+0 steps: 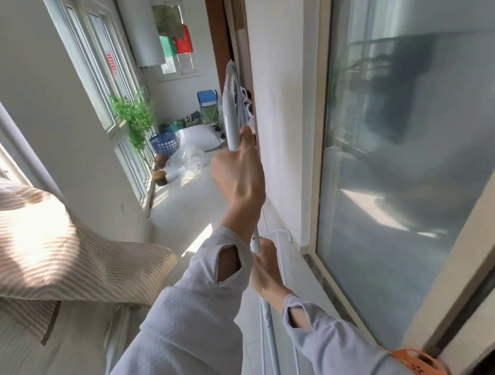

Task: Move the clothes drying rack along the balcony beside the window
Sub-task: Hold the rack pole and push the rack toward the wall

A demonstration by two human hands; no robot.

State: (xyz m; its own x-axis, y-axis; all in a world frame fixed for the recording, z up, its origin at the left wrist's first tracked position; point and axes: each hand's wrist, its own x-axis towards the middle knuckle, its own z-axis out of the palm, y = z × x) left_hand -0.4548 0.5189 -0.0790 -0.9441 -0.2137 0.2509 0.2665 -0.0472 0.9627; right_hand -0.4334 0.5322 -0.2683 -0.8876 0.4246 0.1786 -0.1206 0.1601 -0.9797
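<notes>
Striped beige-and-white fabric [39,245] is seen nearest, draped at the lower left in sunlight. Beyond it, white-framed balcony windows [97,69] run along the left wall, with a green leafy potted plant [136,119] and a blue perforated plastic basket [163,142] on the pale floor [188,203] at the far end. At the centre, the folded white metal clothes drying rack [231,121] is held upright and close to the white wall, just beside the large sliding glass window [413,152] on the right. The left hand [238,176], in a grey sleeve, is clenched around the rack's upper tube, its fingers [247,133] wrapped over the tube. Lower down, the right hand [265,271] is closed around a thinner white tube of the same rack, whose legs are seen running down past the wrists towards the floor. An orange perforated plastic item [419,362] is visible at the lower right edge.
</notes>
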